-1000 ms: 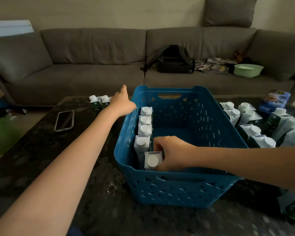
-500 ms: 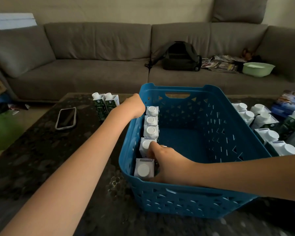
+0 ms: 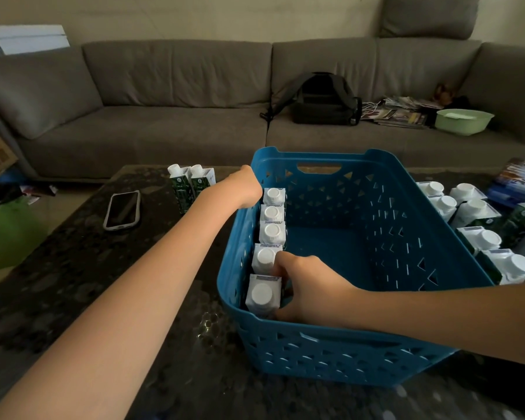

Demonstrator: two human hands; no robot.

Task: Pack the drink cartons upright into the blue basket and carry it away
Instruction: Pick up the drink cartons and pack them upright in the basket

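Cartons: five upright in one row along the left wall of the basket (image 3: 376,362), white caps up. Since half a second ago the row is unchanged in count and the right hand (image 3: 311,291) stays at its near end. The fingers curl against the right side of the nearest carton (image 3: 262,295), the thumb tip touching the fourth carton (image 3: 265,257). Left hand (image 3: 246,189): still at the basket's far-left rim, fingers bent over the edge, grip hidden from view. Outside the basket: pair of cartons (image 3: 190,184) just left of it; group of cartons (image 3: 479,228) along its right side. Labels: dark green print, small strips on carton tops, writing too small to read. Phone (image 3: 122,210) lies face up on the table (image 3: 73,283), left.
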